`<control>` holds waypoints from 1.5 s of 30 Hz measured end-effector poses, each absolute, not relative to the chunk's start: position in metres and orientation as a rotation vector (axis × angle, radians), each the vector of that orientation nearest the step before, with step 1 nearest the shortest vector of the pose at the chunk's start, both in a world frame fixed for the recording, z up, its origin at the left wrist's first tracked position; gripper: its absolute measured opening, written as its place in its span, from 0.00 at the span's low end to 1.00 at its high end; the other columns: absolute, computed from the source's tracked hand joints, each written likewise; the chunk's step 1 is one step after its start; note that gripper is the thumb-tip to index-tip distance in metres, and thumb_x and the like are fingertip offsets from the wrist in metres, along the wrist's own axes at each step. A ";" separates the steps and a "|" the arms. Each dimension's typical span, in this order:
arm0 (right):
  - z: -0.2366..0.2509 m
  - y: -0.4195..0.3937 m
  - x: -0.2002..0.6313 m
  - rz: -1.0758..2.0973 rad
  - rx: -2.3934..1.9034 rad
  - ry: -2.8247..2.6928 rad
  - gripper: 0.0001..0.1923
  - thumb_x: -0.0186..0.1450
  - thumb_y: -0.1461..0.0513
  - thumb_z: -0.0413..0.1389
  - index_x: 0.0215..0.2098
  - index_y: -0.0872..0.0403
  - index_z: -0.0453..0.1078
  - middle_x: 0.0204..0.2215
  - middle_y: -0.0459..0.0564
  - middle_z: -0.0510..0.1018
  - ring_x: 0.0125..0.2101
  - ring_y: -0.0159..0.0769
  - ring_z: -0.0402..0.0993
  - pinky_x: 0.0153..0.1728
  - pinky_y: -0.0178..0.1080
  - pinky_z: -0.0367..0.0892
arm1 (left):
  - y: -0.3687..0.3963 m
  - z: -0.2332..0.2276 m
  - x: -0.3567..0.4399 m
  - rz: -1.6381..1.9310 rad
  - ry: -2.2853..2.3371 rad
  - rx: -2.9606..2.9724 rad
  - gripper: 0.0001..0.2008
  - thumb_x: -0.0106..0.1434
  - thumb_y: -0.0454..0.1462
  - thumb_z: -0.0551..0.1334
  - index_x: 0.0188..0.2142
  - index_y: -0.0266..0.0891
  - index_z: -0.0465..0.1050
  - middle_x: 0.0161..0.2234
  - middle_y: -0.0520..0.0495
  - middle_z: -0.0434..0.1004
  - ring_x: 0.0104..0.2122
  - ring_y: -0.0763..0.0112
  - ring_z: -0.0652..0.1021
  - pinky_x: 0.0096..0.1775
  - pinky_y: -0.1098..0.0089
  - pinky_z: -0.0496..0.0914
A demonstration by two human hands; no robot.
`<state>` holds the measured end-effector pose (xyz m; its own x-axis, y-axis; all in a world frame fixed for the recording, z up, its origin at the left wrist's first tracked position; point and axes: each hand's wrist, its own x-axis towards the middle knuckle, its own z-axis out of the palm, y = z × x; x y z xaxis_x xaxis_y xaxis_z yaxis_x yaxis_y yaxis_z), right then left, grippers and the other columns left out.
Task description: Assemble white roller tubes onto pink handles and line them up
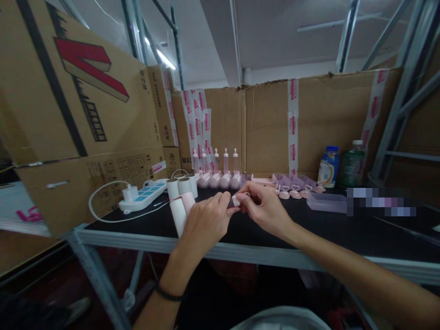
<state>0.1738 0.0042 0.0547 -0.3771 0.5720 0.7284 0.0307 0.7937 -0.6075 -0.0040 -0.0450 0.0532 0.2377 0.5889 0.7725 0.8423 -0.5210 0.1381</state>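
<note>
Bare forearms (347, 266) reach over the desk's (137, 241) front edge. The left hand (208, 217) and right hand (266, 208) share a fingertip grip, pinching a small white piece (235, 200) above the desk, left of centre. It looks light, stiff and perhaps slick, best held by its sides. White tubes (178, 215) crowd the left hand; a power strip (147, 196) sits toward the left edge, pink bottles (225, 179) stand along the back edge, and a tray (326, 204) lies rightward.
</note>
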 end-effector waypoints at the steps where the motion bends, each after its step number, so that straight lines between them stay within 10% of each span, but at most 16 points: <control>1: 0.054 0.004 0.175 0.603 -0.459 -1.895 0.10 0.71 0.59 0.55 0.32 0.52 0.70 0.22 0.43 0.74 0.21 0.31 0.69 0.25 0.35 0.62 | -0.045 0.053 -0.004 -1.160 -1.327 -2.213 0.07 0.67 0.41 0.64 0.33 0.44 0.69 0.28 0.48 0.70 0.26 0.62 0.70 0.30 0.67 0.55; 45: 0.057 -0.003 0.172 0.835 -0.597 -1.762 0.18 0.70 0.53 0.56 0.27 0.54 0.67 0.17 0.43 0.71 0.17 0.27 0.64 0.20 0.32 0.57 | -0.048 0.055 0.003 -0.542 -1.376 -2.017 0.11 0.76 0.42 0.52 0.44 0.40 0.69 0.35 0.45 0.78 0.33 0.58 0.79 0.29 0.64 0.60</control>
<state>0.1718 -0.0027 0.0570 -0.3265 0.7326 0.5972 0.0018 0.6323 -0.7747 0.0031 -0.0485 0.0551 0.3696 0.6699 0.6439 0.9291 -0.2560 -0.2669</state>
